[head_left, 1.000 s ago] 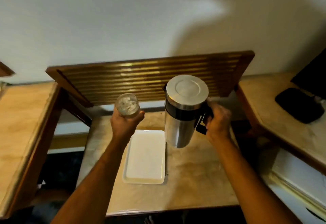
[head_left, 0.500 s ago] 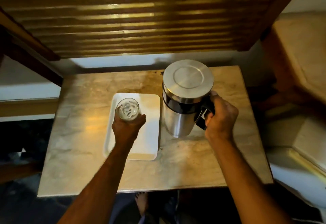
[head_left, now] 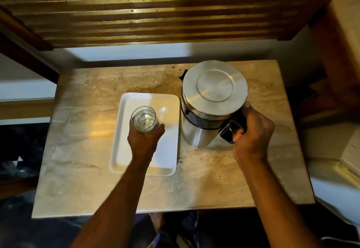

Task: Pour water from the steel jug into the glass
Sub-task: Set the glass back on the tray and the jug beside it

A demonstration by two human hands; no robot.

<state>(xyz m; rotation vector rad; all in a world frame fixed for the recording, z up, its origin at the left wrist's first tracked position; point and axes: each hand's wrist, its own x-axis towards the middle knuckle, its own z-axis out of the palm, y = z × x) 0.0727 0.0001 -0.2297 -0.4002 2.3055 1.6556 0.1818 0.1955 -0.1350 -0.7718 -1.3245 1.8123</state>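
The left hand (head_left: 145, 140) is wrapped around the glass (head_left: 145, 119) from the near side, fingers curled tight on its wall, holding it upright over the white tray (head_left: 167, 162); whether its base touches the tray cannot be told. The right hand (head_left: 253, 132) is clenched on the black handle (head_left: 231, 128) of the steel jug (head_left: 212, 99), which stands upright, lid on, on the marble worktop (head_left: 78, 169) just beside the tray's right edge
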